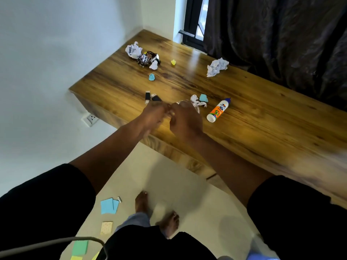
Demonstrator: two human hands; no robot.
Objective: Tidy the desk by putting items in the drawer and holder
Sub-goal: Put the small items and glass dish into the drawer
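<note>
the left hand [153,114] and right hand [185,121] meet over the near edge of the surface [262,128]; both are blurred, so each grip i cannot tell. just beyond the left grip lie two black sticks [152,97], right of the right grip the glue bottle [217,110].

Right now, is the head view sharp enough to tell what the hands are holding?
Head view: both the left hand and right hand are motion-blurred, so the clear, crinkly thing between them can't be identified. The glue bottle and the crumpled paper read sharp; the desk smears towards the lower right edge, with wide-angle bending.
</note>
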